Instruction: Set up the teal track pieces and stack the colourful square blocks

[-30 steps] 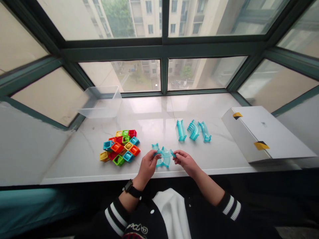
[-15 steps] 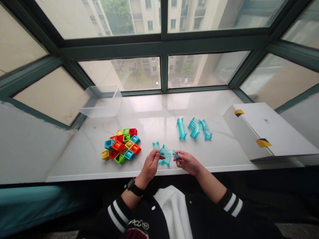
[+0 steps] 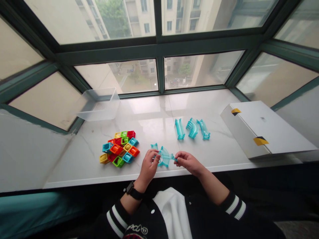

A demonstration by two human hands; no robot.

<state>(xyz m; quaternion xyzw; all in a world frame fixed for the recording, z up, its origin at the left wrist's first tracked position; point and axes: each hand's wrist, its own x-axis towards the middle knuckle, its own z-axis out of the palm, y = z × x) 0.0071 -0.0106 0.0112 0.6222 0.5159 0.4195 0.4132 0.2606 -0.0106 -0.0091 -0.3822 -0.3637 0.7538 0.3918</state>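
Observation:
A clear turquoise plastic track piece [image 3: 168,157] is stretched between my two hands, above the near part of the white counter. My left hand [image 3: 150,163] pinches its left end, and my right hand [image 3: 186,162] grips its right end with closed fingertips. Under and behind it lie more turquoise pieces, among them a curved track piece [image 3: 163,151]; where one ends and another begins is hard to make out. Farther right on the counter rest a straight track piece [image 3: 179,129], a stack of curved track pieces [image 3: 192,128] and another track piece [image 3: 203,129].
Left of my hands sits a pile of red, green, blue and yellow hollow blocks [image 3: 119,148]. A clear plastic bin [image 3: 104,111] stands behind it by the window. On the right is a large white box [image 3: 271,126] with yellow-black tape. The counter's front edge [image 3: 99,180] runs before me.
The held track piece has tilted, its right end now lower. My fingers have shifted slightly on it. The whole view has moved a little.

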